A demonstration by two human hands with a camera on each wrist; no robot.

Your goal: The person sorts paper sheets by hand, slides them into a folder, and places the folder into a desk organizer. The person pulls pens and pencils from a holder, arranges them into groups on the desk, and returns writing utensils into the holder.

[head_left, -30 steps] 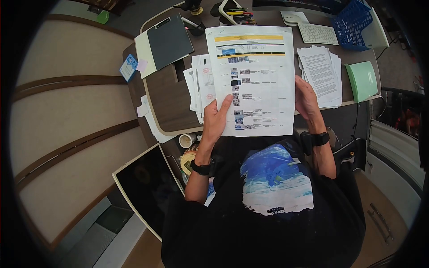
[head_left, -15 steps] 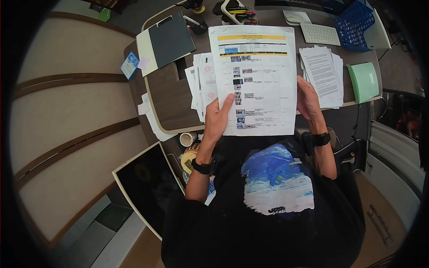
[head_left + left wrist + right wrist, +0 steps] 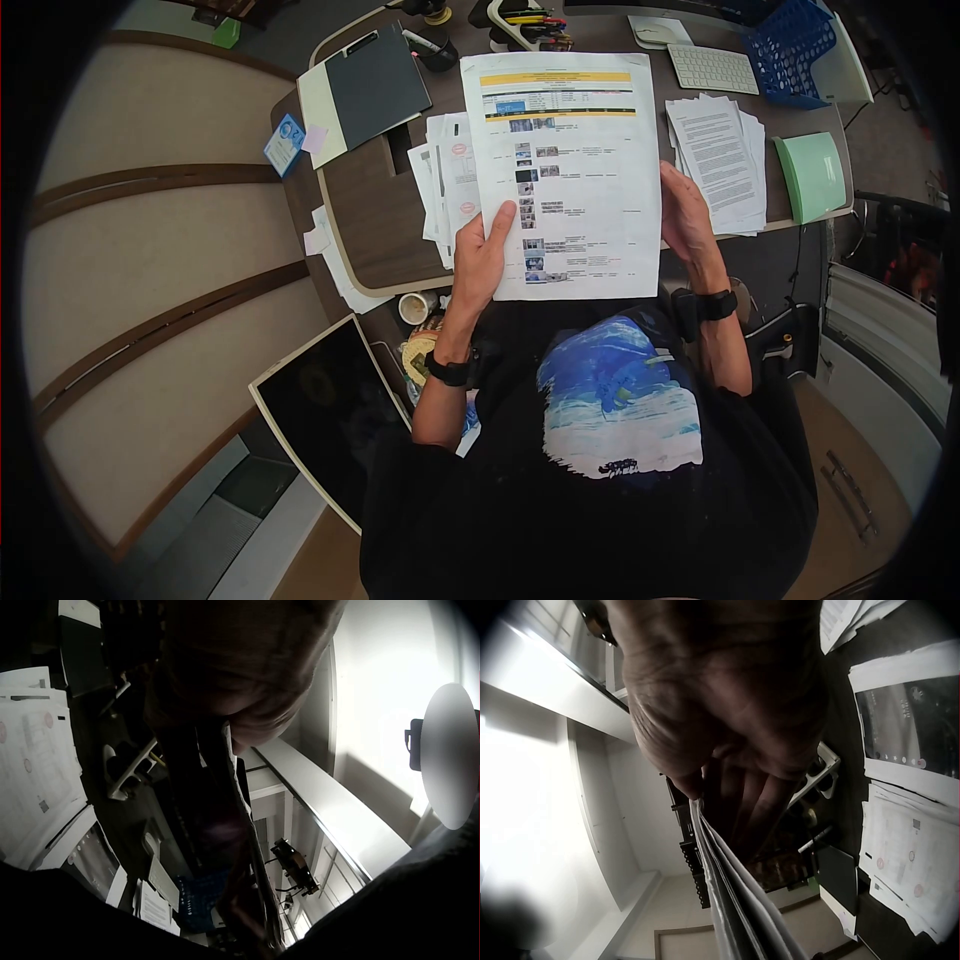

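Observation:
A thin stack of printed sheets (image 3: 590,220), its top page with a yellow band and small pictures, is held up before the torso, overlapping the desk. My left hand (image 3: 481,262) grips its lower left edge, thumb on the front page and fingers hidden behind. At the right edge, my right hand (image 3: 686,215) holds the sheets; in the right wrist view the thumb meets the sheets' edge (image 3: 727,885) and the fingers reach behind. The left wrist view is dark, showing the left hand (image 3: 240,675) over the sheets' edge (image 3: 244,795).
On the desk (image 3: 365,230) lie papers with red stamps (image 3: 437,190), a text pile (image 3: 715,160), a dark clipboard (image 3: 380,95) and a green folder (image 3: 810,178). Behind stand a keyboard (image 3: 712,68), a blue basket (image 3: 790,60) and a pen holder (image 3: 520,25). A cup (image 3: 415,306) is at the left.
The hands and the sheets keep nearly the same pose. The whole head view has shifted slightly, with the desk things a little up and left compared with half a second ago.

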